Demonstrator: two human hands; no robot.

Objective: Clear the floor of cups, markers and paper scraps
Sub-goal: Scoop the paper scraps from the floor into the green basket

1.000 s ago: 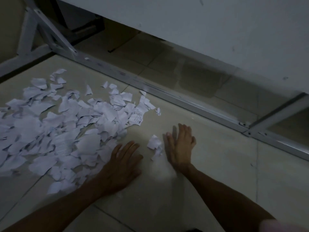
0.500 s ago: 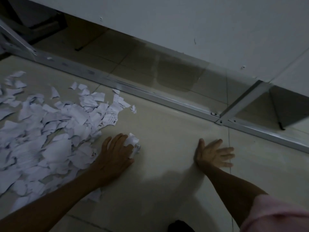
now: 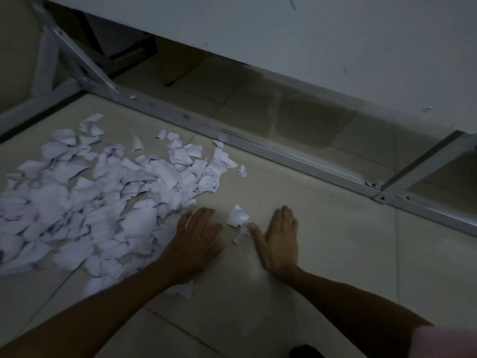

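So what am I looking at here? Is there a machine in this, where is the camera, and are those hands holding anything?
There is no machine: a person is working with bare hands. The one camera sits on the person's head and looks forward and down.

The left hand lies flat on the tiled floor at the edge of a big pile of torn paper scraps. The right hand is also flat and open. Between them lie a few loose scraps, just beside the right thumb. Neither hand holds anything.

Behind runs a metal frame rail under a pale panel. No cups or markers show.
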